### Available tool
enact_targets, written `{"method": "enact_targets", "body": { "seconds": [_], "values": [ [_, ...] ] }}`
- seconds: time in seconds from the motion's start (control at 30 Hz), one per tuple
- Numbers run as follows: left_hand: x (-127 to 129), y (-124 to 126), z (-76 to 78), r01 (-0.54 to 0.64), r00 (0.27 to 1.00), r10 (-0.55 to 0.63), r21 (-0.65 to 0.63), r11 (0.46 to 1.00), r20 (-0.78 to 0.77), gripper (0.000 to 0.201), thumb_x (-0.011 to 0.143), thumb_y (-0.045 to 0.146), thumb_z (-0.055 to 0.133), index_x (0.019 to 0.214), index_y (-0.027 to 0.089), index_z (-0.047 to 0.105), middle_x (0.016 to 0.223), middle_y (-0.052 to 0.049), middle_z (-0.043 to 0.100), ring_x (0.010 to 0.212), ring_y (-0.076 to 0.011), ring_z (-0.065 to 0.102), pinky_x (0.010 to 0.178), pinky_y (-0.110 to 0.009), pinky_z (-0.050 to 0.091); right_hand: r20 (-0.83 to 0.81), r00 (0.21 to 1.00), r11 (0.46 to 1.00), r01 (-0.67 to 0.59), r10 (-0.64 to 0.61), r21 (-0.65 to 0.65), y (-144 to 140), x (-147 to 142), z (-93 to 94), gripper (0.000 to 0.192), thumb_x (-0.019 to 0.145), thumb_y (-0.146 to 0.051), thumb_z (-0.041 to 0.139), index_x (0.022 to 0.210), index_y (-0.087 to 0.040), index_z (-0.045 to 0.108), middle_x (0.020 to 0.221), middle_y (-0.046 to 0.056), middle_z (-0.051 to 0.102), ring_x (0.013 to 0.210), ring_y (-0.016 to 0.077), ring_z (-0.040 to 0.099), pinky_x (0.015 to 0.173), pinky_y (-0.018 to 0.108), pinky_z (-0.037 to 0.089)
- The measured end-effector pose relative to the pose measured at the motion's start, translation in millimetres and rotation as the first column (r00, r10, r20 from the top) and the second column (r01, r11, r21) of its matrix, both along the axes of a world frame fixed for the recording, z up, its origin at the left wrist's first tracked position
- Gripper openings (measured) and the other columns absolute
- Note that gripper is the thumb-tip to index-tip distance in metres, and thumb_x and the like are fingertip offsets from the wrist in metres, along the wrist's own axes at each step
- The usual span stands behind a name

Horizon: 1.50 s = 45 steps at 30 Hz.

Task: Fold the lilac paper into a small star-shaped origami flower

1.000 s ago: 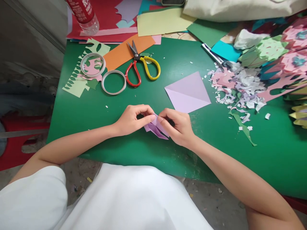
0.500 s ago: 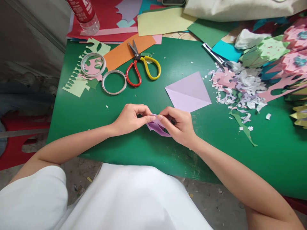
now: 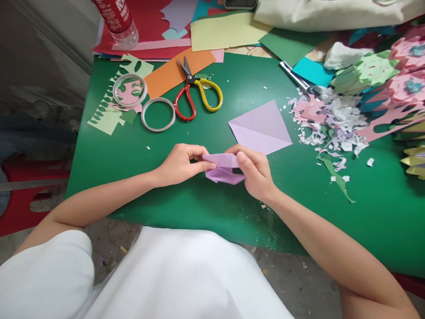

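Observation:
Between my hands, above the green table, is a piece of folded purple paper point(image 3: 224, 173) shaped like a small open box or ring. My left hand point(image 3: 184, 163) pinches its left corner between thumb and fingers. At its right end my right hand point(image 3: 255, 170) grips it, thumb in front and fingers behind. Just beyond the right hand lies a flat lilac paper sheet point(image 3: 262, 126) with a crease across it. Scissors point(image 3: 190, 79) with one red and one yellow handle rest farther off, blades apart, partly on an orange paper strip point(image 3: 162, 79).
Two tape rolls point(image 3: 158, 114) lie at the left near green paper offcuts point(image 3: 108, 119). A bottle point(image 3: 124, 31) stands at the back left. Paper scraps point(image 3: 341, 117), a metallic tool point(image 3: 294, 76) and paper flowers point(image 3: 411, 84) are at the right on the green table point(image 3: 186, 204).
My right hand has shifted slightly right along the folded paper, its thumb moving away from the left thumb. More of the paper's upper edge and its opening now show.

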State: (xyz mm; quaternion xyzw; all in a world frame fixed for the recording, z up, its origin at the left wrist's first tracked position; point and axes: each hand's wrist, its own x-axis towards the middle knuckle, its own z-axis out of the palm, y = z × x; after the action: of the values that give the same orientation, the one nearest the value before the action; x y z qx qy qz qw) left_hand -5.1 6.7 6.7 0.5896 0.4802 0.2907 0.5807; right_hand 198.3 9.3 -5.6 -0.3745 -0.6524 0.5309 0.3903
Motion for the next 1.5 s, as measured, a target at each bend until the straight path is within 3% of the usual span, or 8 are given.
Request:
{"method": "enact_targets", "body": {
  "seconds": [0.1,0.2,0.4,0.63,0.87,1.03,1.2,1.5],
  "values": [
    [-0.3,2.0,-3.2,-0.104,0.986,0.112,-0.075,0.992,0.124,0.032,0.072,0.041,0.080,0.068,0.013,0.065,0.065,0.001,0.062,0.062,-0.0097,0.054,0.059,-0.021,0.043,-0.118,0.993,0.997,-0.010,0.001,-0.074,-0.1,0.6,-1.2,0.051,0.091,-0.070,0.049,0.086,-0.021,0.060,0.067,-0.001,0.057,0.054,0.0107,0.053,0.048,0.024,0.042],
    [-0.9,2.9,-4.3,-0.137,0.975,0.147,-0.072,0.988,0.167,0.031,0.074,0.039,0.078,0.068,0.013,0.064,0.066,0.001,0.062,0.063,-0.0092,0.055,0.060,-0.021,0.045,-0.065,0.998,0.993,0.006,-0.013,-0.115,-1.5,-1.8,-0.3,0.043,0.086,-0.063,0.063,0.089,-0.021,0.058,0.065,-0.003,0.057,0.052,0.0104,0.055,0.049,0.023,0.045],
    [-0.8,1.6,-2.6,-0.093,0.978,0.102,-0.058,0.994,0.181,0.024,0.079,0.035,0.074,0.072,0.014,0.066,0.067,0.002,0.062,0.063,-0.0078,0.055,0.059,-0.018,0.044,0.030,0.999,0.997,0.030,-0.027,-0.077,-3.1,-3.8,-0.4,0.031,0.091,-0.051,0.062,0.089,-0.020,0.059,0.062,-0.004,0.058,0.051,0.0092,0.055,0.049,0.022,0.045],
    [-2.9,0.9,-2.1,-0.063,0.980,0.072,-0.056,0.996,0.186,0.026,0.082,0.038,0.072,0.074,0.014,0.066,0.068,0.002,0.063,0.064,-0.0087,0.056,0.062,-0.020,0.046,0.007,1.000,1.000,-0.016,0.016,-0.020,-3.3,-2.4,-3.3,0.018,0.092,-0.037,0.062,0.096,-0.020,0.058,0.073,-0.003,0.059,0.058,0.0089,0.054,0.053,0.022,0.045],
    [-3.7,1.5,-2.4,-0.007,0.985,0.013,-0.034,0.999,0.172,0.036,0.087,0.048,0.066,0.077,0.015,0.063,0.070,0.001,0.058,0.065,-0.0091,0.051,0.062,-0.022,0.041,-0.055,0.998,0.998,0.022,-0.025,-0.065,-3.7,-3.1,-4.9,0.020,0.092,-0.037,0.063,0.104,-0.022,0.058,0.094,0.001,0.064,0.067,0.0092,0.061,0.055,0.022,0.048],
    [-5.0,2.7,-6.0,-0.009,0.998,0.007,0.038,0.999,0.067,0.049,0.094,0.057,0.052,0.068,0.016,0.054,0.065,0.002,0.048,0.063,-0.0099,0.042,0.062,-0.025,0.034,-0.083,0.996,0.998,0.032,-0.036,-0.049,-3.7,-4.1,-5.9,0.016,0.092,-0.032,0.063,0.104,-0.023,0.057,0.095,0.000,0.064,0.066,0.0078,0.062,0.054,0.020,0.049],
    [-4.4,3.5,-7.4,-0.036,0.997,0.033,0.040,0.999,0.073,0.054,0.092,0.062,0.051,0.061,0.017,0.046,0.061,0.002,0.041,0.061,-0.0105,0.037,0.061,-0.027,0.030,-0.069,0.997,0.999,0.040,-0.042,-0.033,-4.0,-5.0,-4.1,0.020,0.090,-0.035,0.066,0.103,-0.023,0.057,0.094,0.000,0.064,0.070,0.0097,0.064,0.058,0.022,0.054],
    [-7.0,3.5,-4.2,0.011,1.000,-0.013,0.074,0.997,0.027,0.050,0.092,0.057,0.053,0.062,0.017,0.053,0.061,0.002,0.044,0.061,-0.0105,0.038,0.060,-0.025,0.033,0.026,0.996,0.996,0.087,-0.088,0.014,-3.8,-4.6,-5.1,0.016,0.088,-0.022,0.056,0.103,-0.022,0.057,0.096,0.002,0.064,0.074,0.0109,0.064,0.055,0.021,0.051]
  ]
}}
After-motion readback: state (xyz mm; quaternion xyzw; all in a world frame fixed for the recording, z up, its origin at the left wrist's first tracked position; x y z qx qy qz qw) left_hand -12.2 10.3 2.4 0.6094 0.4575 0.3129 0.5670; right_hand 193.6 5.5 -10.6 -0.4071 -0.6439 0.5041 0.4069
